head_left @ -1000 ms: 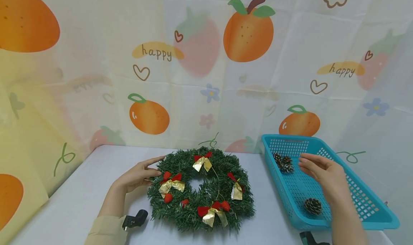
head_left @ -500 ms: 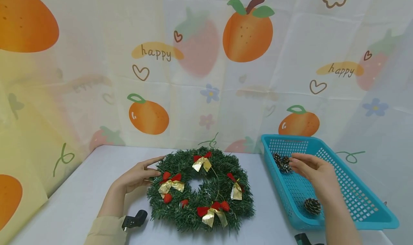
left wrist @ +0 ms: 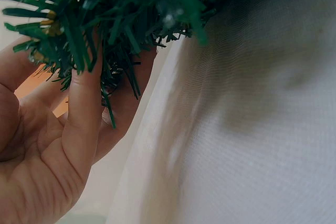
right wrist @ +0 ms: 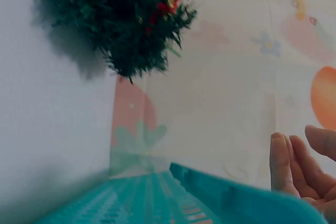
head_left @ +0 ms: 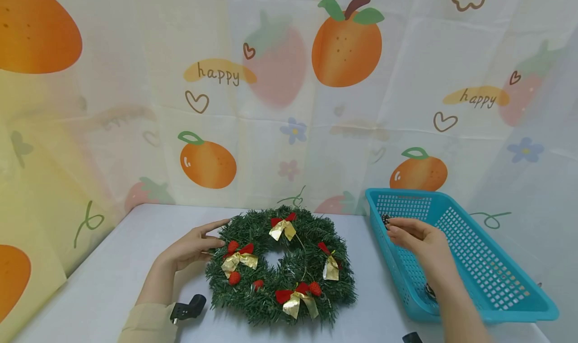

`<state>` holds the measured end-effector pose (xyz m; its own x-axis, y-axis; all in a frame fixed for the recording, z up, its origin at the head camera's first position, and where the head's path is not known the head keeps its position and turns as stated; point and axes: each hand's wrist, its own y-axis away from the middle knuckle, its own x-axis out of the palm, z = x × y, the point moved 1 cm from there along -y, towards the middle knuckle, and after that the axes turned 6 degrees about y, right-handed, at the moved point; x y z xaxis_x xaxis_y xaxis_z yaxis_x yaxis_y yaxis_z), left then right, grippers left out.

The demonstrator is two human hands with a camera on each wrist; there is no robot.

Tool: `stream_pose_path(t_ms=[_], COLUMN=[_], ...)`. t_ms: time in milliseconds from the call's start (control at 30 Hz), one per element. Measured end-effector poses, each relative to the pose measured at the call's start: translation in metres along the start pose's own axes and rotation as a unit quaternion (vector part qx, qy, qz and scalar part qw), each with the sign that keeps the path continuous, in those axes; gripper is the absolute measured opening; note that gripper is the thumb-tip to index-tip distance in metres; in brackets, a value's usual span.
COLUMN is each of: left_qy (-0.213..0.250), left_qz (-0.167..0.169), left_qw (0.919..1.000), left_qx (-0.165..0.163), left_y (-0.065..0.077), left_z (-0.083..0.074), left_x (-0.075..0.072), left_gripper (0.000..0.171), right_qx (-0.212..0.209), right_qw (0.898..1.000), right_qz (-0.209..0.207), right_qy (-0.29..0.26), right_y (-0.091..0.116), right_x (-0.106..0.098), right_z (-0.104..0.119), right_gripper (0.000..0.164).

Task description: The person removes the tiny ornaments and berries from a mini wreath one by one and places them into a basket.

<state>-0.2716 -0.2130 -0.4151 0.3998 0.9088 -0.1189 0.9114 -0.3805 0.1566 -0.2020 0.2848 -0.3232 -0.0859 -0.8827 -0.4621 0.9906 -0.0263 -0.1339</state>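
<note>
A green wreath [head_left: 226, 295] with red-and-gold bows and red berries lies on the white table. My left hand [head_left: 191, 245] grips its left edge; in the left wrist view, the fingers [left wrist: 84, 114] reach in under the green needles. Over the left part of a blue basket [head_left: 489, 263], my right hand [head_left: 422, 242] hovers with its fingers loosely bent. The right wrist view shows a gap between thumb and fingers, with nothing in it. Just past the fingertips a pine cone [head_left: 385, 219] peeks out. Another pine cone [head_left: 430, 292], nearer the front, is mostly hidden behind the right wrist.
The basket stands at the table's right side, its left wall close to the wreath. A curtain [head_left: 280, 152] printed with oranges hangs right behind the table [head_left: 104, 268]. A black wrist strap mount [head_left: 188, 308] sits beside the left forearm.
My right hand has moved left across the basket, from its middle to near the left wall, and now covers most of the pine cones. The left hand and wreath have stayed put.
</note>
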Motion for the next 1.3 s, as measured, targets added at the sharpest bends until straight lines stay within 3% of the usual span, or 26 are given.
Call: stream_pose_path(t_ms=[467, 867, 1167, 1300], left_qy=[-0.005, -0.012, -0.009, -0.012], left_qz=[0.001, -0.001, -0.007, -0.008], left_qw=[1.0, 0.9999, 0.9999, 0.9999], left_qx=[-0.004, 0.002, -0.007, -0.006], left_y=[0.0, -0.001, -0.002, -0.001], left_z=[0.005, 0.002, 0.001, 0.0], left_x=[-0.001, -0.002, 0.0, 0.0], left_gripper=[0.077, 0.076, 0.075, 0.075], right_qx=[0.005, -0.031, -0.038, -0.039], right_qw=[0.999, 0.986, 0.982, 0.979], right_qz=[0.038, 0.154, 0.182, 0.196], right_qy=[-0.002, -0.064, -0.033, -0.043], right_y=[0.003, 0.006, 0.008, 0.009], right_x=[0.037, 0.074, 0.096, 0.102], right_z=[0.003, 0.0, -0.003, -0.004], right_gripper=[0.045, 0.047, 0.045, 0.044])
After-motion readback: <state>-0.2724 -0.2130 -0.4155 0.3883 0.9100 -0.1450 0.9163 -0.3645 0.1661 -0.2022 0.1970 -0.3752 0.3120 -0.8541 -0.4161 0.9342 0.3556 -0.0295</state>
